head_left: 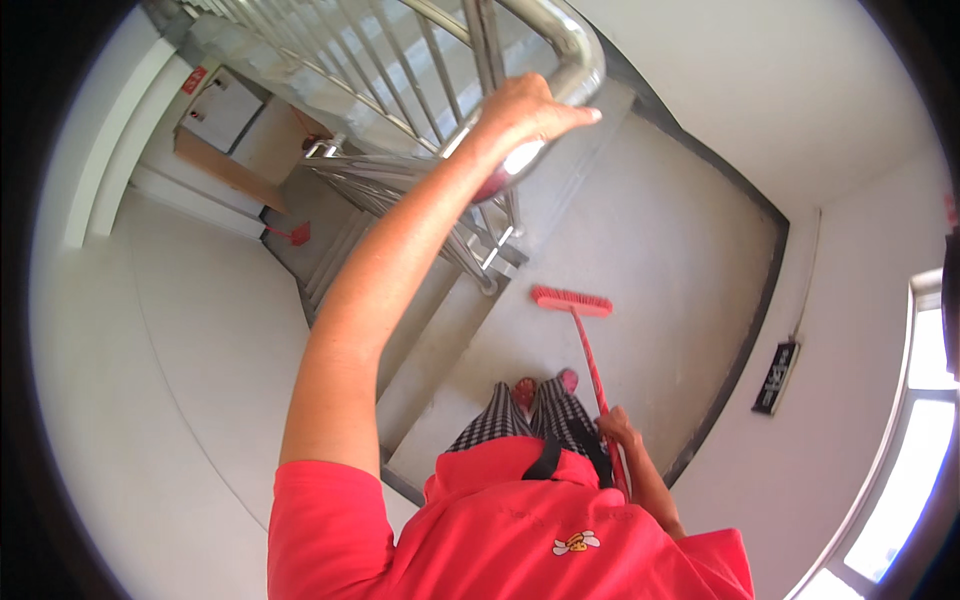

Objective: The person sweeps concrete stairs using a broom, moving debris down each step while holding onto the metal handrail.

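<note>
My left hand [529, 109] lies over the bend of a shiny stainless steel handrail [577, 60], its fingers curled down over the far side and its thumb pointing out to the right. The palm side is hidden. Low at my right side, my right hand [619, 426] is closed round the red handle [589, 349] of a push broom. The broom's red bristled head [572, 301] rests on the grey landing floor [645, 240], in front of my feet and to the right of the stair edge.
Grey steps [431, 337] go down at the left beside metal balusters [442, 67]. Below, a red dustpan [300, 233] lies near an open cabinet [225, 112]. White walls with a dark skirting [765, 270] bound the landing; a dark sign [776, 377] and a window [900, 480] are at the right.
</note>
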A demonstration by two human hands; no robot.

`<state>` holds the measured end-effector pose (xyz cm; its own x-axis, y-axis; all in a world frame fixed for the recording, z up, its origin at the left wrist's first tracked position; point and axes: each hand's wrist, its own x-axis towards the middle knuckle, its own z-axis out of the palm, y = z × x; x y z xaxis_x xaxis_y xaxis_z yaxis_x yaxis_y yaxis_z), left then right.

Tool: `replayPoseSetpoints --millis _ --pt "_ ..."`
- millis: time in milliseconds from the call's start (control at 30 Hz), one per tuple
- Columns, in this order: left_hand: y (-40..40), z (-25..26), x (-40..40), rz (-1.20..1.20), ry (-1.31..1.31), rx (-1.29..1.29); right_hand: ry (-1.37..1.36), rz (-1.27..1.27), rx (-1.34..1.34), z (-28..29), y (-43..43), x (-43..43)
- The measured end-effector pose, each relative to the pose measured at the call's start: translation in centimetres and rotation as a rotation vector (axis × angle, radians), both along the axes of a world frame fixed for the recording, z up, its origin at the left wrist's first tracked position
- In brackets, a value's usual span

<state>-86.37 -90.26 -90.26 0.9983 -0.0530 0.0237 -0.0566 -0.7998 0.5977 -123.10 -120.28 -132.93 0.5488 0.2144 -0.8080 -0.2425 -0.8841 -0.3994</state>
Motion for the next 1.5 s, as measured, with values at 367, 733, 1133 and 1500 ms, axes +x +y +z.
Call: replayPoseSetpoints --millis 367,733,1133,1500 --pt "-0.3 2.4 -1.1 0.025 0.040 0.079 0.349 -0.818 0.345 4.3 -1.3 3.8" --pt "-1.0 1.9 -1.0 0.075 0.045 0.167 0.591 -0.914 0.563 1.8 -3.6 5.7" --pt "-0.7 1.4 -1.2 0.061 -0.022 0.129 0.532 -0.878 0.504 1.1 -2.8 7.3" --pt "0.3 1.1 -0.1 0.011 0.073 -0.028 0.115 -0.488 0.344 -1.3 0.9 9.0"
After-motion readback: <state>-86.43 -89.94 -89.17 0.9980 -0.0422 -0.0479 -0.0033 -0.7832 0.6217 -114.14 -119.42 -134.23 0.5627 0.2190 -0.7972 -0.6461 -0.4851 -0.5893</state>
